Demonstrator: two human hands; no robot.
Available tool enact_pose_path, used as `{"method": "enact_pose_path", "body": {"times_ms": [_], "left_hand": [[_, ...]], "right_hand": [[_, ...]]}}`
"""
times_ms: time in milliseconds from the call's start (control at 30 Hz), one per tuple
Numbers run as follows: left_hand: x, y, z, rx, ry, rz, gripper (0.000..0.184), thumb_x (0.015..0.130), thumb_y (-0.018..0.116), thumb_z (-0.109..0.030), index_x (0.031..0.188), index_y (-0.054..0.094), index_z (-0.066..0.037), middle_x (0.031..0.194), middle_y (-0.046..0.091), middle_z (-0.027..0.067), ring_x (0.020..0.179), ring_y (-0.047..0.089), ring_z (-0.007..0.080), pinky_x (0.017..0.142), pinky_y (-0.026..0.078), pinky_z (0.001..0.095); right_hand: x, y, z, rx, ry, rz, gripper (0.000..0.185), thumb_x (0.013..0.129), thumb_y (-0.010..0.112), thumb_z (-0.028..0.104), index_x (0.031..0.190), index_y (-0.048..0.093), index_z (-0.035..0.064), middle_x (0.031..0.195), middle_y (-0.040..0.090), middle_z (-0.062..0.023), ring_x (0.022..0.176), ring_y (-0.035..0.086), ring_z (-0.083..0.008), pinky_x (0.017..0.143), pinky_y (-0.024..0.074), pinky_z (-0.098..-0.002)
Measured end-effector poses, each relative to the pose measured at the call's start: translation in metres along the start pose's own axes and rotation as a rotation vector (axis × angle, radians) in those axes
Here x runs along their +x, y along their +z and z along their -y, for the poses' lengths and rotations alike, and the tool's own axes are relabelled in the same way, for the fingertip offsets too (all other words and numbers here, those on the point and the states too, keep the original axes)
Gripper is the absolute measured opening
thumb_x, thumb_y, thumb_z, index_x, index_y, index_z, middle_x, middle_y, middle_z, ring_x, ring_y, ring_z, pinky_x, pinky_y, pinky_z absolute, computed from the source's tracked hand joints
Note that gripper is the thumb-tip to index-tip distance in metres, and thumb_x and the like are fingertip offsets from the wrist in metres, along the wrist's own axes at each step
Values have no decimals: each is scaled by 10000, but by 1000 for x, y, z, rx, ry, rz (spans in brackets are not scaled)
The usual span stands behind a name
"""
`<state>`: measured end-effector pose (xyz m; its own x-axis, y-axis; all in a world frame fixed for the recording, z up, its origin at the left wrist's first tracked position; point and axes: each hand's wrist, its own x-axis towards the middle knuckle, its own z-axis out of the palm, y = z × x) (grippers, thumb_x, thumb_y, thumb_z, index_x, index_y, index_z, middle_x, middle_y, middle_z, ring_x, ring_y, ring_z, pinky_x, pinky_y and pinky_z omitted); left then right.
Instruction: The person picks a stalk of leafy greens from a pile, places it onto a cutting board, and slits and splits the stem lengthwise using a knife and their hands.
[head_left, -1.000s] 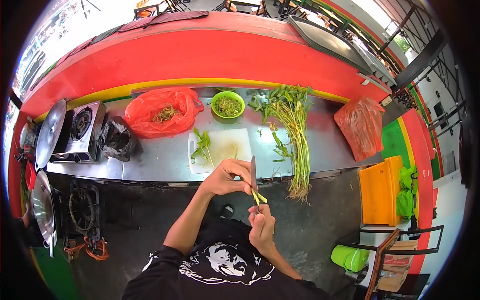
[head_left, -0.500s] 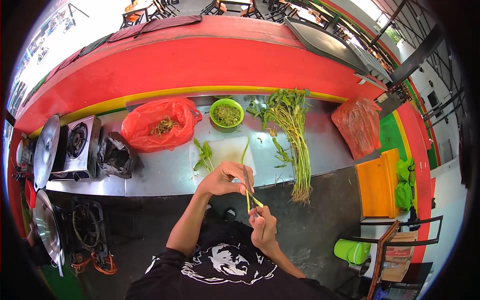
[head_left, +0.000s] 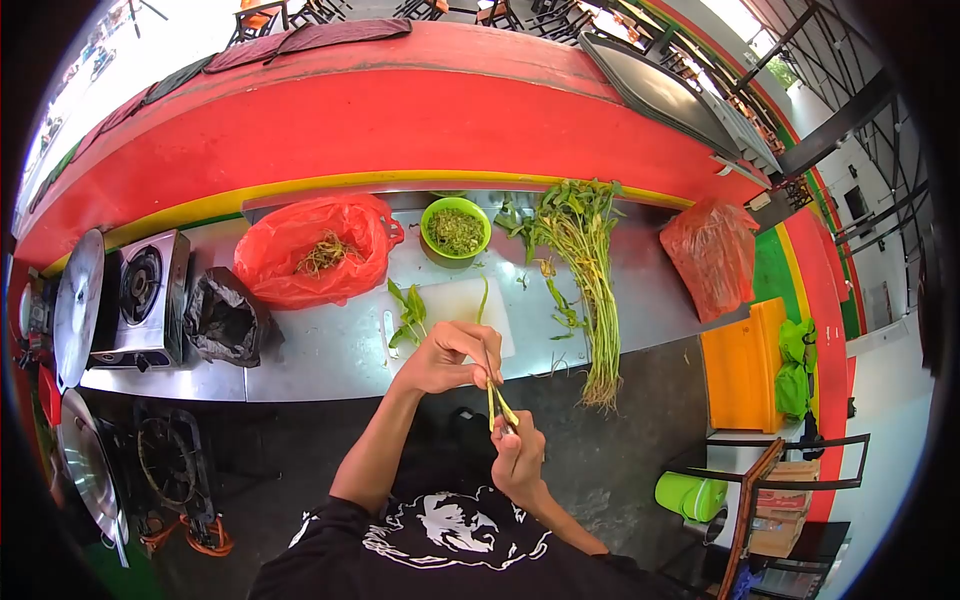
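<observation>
A split green stem [head_left: 491, 400] runs between my two hands. My left hand [head_left: 450, 358] pinches its upper part, in front of the white cutting board [head_left: 463, 304]. Below and to the right, my right hand [head_left: 519, 458] is closed on a knife, mostly hidden by the fingers and stem. Leafy green pieces [head_left: 409, 312] lie on the board's left side. Behind the board stands a green bowl [head_left: 455, 231] of chopped greens. A long bunch of leafy stems with roots [head_left: 594, 290] lies to the right, its root end over the counter's edge.
On the left are a gas stove [head_left: 142, 290], a black bag [head_left: 222, 316] and an open red bag [head_left: 310, 252] holding roots. Another red bag [head_left: 712, 258] sits at the counter's right end, near an orange container [head_left: 740, 368]. A green bucket [head_left: 690, 496] stands lower right.
The knife has turned from pointing up between my hands to being mostly hidden. The stem now shows as two strands between them. The view has shifted slightly.
</observation>
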<state>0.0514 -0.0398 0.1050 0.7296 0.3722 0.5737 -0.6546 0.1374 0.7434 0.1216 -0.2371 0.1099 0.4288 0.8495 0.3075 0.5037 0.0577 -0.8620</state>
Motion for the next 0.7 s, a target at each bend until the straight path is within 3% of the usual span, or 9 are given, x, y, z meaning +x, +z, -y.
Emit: {"method": "enact_pose_path", "body": {"times_ms": [167,233,367,433,567,600,700], "left_hand": [[6,-7,-12,37,-29,25,172,799,763,-157,764,693,-4,773,678,101,726,641,184,641,485,297],[8,-9,-14,43,-16,44,114,702,803,-94,787,745,-46,679,639,38,616,544,133,568,389,279],[6,-2,-8,95,-92,10,136,697,813,-129,783,746,-48,684,649,35,618,557,134,583,393,286],[10,-1,-3,113,-9,-34,156,695,818,-158,782,747,-50,675,647,34,606,551,135,593,394,289],[18,2,1,17,20,-97,169,704,818,-179,791,750,-51,673,648,29,602,546,130,589,387,279],[18,-3,1,115,16,-19,127,754,793,-140,804,731,-41,804,701,57,730,623,155,642,469,281],[21,-2,7,176,-41,-18,149,763,790,-149,830,723,-35,826,705,62,737,623,153,650,470,285]], "right_hand": [[7,3,4,37,8,15,413,1027,365,344,910,519,-21,598,496,-57,466,497,-169,451,383,-302],[9,4,3,55,-1,34,417,1027,365,345,911,520,-25,596,498,-55,462,496,-167,450,385,-301],[19,-3,3,77,1,55,418,1026,366,343,912,521,-28,595,499,-54,463,499,-167,451,388,-301],[25,-4,-2,86,-15,48,523,1019,347,434,912,505,-54,597,479,-32,474,447,-89,445,347,-241],[26,-10,-11,45,-11,76,400,1025,378,327,933,521,-34,596,501,-56,469,505,-171,457,389,-296],[23,-11,-16,88,14,65,395,1024,383,329,938,523,-31,607,510,-58,478,506,-161,462,389,-292],[22,-20,-18,104,59,54,399,1023,382,333,936,525,-29,620,522,-59,485,501,-148,467,389,-288]]}}
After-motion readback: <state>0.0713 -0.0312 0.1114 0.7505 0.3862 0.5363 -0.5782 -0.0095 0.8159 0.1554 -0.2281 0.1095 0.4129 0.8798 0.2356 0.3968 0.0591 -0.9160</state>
